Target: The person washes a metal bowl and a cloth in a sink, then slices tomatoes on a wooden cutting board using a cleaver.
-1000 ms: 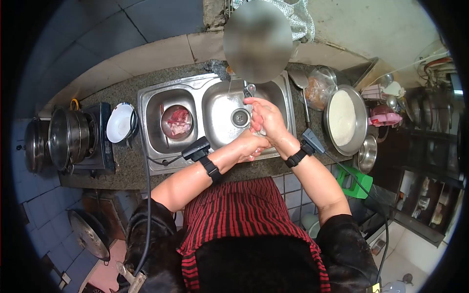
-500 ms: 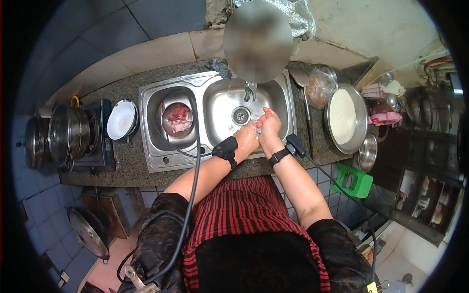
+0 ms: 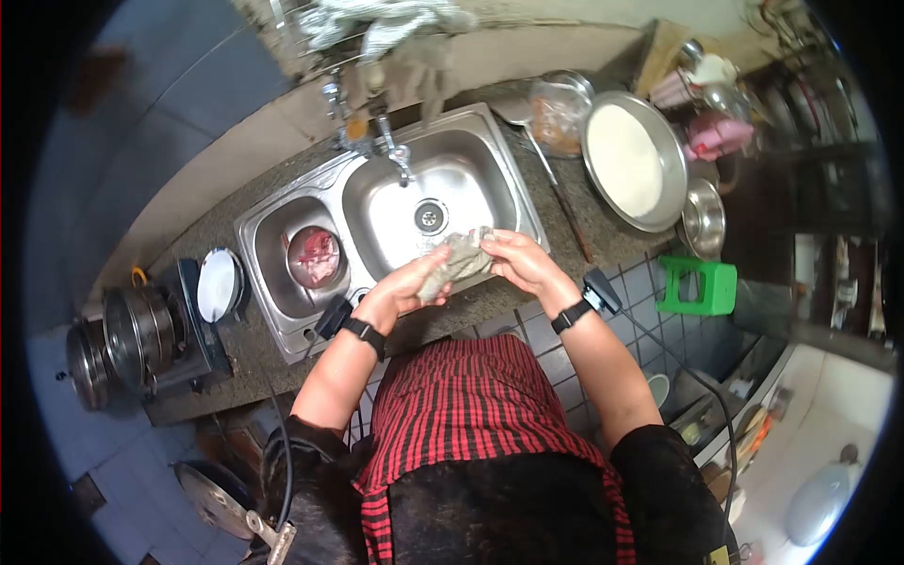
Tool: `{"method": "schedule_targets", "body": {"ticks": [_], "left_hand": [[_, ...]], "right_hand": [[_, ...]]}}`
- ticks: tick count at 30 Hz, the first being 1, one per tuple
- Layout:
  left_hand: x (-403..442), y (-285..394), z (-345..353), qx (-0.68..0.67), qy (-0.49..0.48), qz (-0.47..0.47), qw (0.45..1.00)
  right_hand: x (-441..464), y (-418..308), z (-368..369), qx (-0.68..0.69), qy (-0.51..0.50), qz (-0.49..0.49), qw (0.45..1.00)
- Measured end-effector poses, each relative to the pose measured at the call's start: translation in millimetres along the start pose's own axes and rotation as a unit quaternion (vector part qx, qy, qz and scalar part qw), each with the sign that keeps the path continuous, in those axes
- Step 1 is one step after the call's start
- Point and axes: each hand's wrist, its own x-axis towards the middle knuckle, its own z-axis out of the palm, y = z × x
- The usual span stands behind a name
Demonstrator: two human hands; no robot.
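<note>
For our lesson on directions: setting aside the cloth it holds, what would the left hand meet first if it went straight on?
Past the cloth, the left hand would probably meet the right hand first, though depth is hard to judge.

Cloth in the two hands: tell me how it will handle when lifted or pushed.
The cloth is likely floppy, since it bunches in soft folds between the left hand and right hand. It seems unlikely to roll, given its uneven, crumpled shape.
</note>
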Motion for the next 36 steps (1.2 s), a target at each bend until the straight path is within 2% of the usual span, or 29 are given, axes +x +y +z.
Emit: {"method": "schedule_targets", "body": {"ticks": [1,2,3,4,5,6,8,9,10,12,13,14,16,18,20,22,23,25,26,27,28,29,30,31,32,33,34,35,36], "left_hand": [[8,-13,-8,-0.286,-0.16,-0.036,0.944],[13,-15,14,-0.277,-0.162,-0.049,0.946],[20,-20,39,-0.212,0.011,0.011,0.977],[29,-24,62,-0.135,0.18,0.075,0.971],[40,-29,78,-0.044,0.325,0.078,0.941],[48,-36,96,-0.029,0.318,0.07,0.945],[65,-37,147,-0.15,0.22,0.097,0.959],[81,-50,162,-0.155,0.176,0.107,0.966],[96,-62,186,-0.139,0.161,0.092,0.973],[125,-90,247,-0.155,-0.01,0.064,0.986],[140,-105,286,-0.112,-0.032,0.014,0.993],[154,-120,322,-0.084,-0.132,-0.026,0.987],[177,-145,388,-0.049,-0.122,-0.076,0.988],[206,-147,423,-0.026,-0.092,-0.152,0.984],[238,-145,439,0.054,-0.063,-0.142,0.986],[272,-148,453,0.041,-0.074,-0.147,0.985],[285,-149,469,0.046,-0.099,-0.134,0.985],[317,-162,490,0.057,-0.135,-0.13,0.981],[340,-175,495,0.11,-0.105,-0.132,0.979],[364,-185,502,0.16,-0.076,-0.133,0.975],[372,-191,528,0.313,-0.043,-0.156,0.936],[382,-202,552,0.351,-0.059,-0.191,0.915],[393,-214,580,0.387,-0.081,-0.223,0.891],[398,-226,616,0.309,-0.069,-0.285,0.905],[418,-239,629,0.134,-0.149,-0.383,0.902],[439,-257,641,0.139,-0.174,-0.341,0.913],[457,-276,658,0.14,-0.195,-0.297,0.924],[471,-283,679,0.126,-0.163,-0.259,0.944],[490,-287,692,0.131,-0.168,-0.27,0.939]], "right_hand": [[-20,3,-11,-0.016,0.012,-0.025,0.999],[-42,6,-21,-0.007,0.019,-0.036,0.999],[-67,10,-30,-0.001,0.059,-0.064,0.996],[-92,15,-43,0.005,0.099,-0.091,0.991],[-117,25,-68,0.047,0.069,-0.106,0.991],[-144,35,-94,0.057,0.078,-0.118,0.988],[-202,49,-140,0.11,0.016,-0.093,0.99],[-232,55,-158,0.01,0.093,-0.019,0.995],[-257,58,-165,0.024,0.109,-0.036,0.993],[-298,69,-167,-0.201,0.223,-0.116,0.947],[-309,77,-170,-0.179,0.2,-0.232,0.935],[-321,82,-175,-0.166,0.177,-0.344,0.907],[-373,76,-177,-0.107,0.198,-0.279,0.934],[-417,83,-210,-0.118,0.274,-0.296,0.907],[-463,95,-248,0.067,0.429,-0.223,0.873],[-509,100,-281,0.183,0.469,-0.355,0.788],[-533,96,-290,0.241,0.481,-0.364,0.76],[-555,103,-324,0.292,0.443,-0.42,0.736],[-565,104,-337,0.335,0.395,-0.464,0.719],[-569,98,-349,0.42,0.363,-0.448,0.701],[-574,80,-350,0.465,0.317,-0.426,0.708],[-579,65,-353,0.484,0.263,-0.402,0.731],[-561,65,-372,0.437,0.316,-0.446,0.714],[-562,44,-373,0.446,0.252,-0.434,0.741],[-538,37,-391,0.448,0.315,-0.447,0.707],[-534,22,-397,0.497,0.303,-0.441,0.683],[-536,13,-422,0.509,0.357,-0.458,0.635],[-548,4,-435,0.512,0.366,-0.465,0.623],[-556,-5,-446,0.366,0.505,-0.408,0.666]]}}
